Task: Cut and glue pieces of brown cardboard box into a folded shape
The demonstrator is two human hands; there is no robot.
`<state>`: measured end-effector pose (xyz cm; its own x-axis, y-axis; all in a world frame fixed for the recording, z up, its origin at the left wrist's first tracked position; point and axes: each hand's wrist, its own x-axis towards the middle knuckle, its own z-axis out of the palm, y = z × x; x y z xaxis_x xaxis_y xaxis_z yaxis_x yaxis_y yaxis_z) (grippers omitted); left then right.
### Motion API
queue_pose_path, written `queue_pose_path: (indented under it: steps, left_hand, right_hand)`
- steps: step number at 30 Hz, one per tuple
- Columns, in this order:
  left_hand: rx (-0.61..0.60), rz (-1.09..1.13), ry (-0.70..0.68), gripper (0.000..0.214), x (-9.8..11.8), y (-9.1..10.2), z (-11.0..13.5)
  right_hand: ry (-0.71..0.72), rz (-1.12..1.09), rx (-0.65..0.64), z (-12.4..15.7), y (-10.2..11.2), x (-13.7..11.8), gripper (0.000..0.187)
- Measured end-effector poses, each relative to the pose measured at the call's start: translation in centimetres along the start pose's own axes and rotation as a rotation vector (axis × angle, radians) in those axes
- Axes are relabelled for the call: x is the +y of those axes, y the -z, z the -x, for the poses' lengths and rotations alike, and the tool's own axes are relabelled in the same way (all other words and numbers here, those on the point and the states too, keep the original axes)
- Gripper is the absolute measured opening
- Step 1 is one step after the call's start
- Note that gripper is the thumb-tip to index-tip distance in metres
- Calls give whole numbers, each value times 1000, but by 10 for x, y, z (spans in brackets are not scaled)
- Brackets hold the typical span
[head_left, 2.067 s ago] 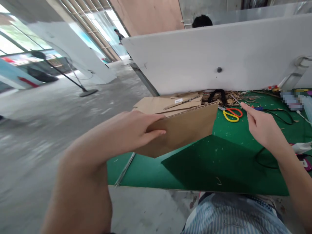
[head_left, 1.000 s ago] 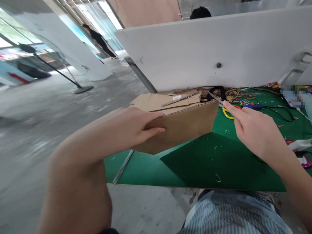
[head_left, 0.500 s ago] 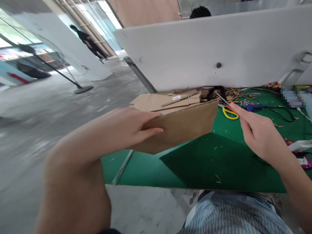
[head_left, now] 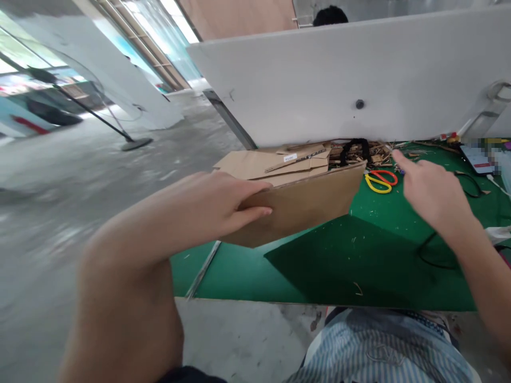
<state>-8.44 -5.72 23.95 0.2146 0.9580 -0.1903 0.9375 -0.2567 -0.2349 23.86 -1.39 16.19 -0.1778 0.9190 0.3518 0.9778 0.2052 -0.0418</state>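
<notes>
Moved since the earlier frame: right hand [head_left: 433,194], now farther right and far of the cardboard panel [head_left: 307,207]; left hand [head_left: 223,205] little changed. Left to right: left hand, pinching the panel's upper edge, thumb on near face; panel, tilted over green tabletop [head_left: 383,239], probably light, stiff, creasable, best gripped along that edge; scissors [head_left: 378,182], just right; right hand, curled round a thin blade [head_left: 386,145], motion-blurred

Left arm [head_left: 136,234] sharply bent, left hand [head_left: 223,205] pinching — thumb [head_left: 253,214] below forefinger [head_left: 255,186], right hand [head_left: 433,189] curled, index finger [head_left: 402,160] extended
</notes>
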Motion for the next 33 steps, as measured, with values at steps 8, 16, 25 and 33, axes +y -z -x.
queue_pose_path:
  steps: [8,16,25,33]
  left_hand:
    - [28,64,9,37,-9,-6,-2]
    - [29,-11,-5,37,1,-1,2]
    - [17,70,-26,36,8,1,1]
    - [87,186,-51,33,16,-5,-8]
  right_hand:
    - [57,-630,71,4,-20,12,46]
    - [-59,-1342,16,-17,-21,-32,29]
    - [-211,-1687,-159,-23,-14,-44,12]
    - [-327,-2067,-139,-26,-4,-35,25]
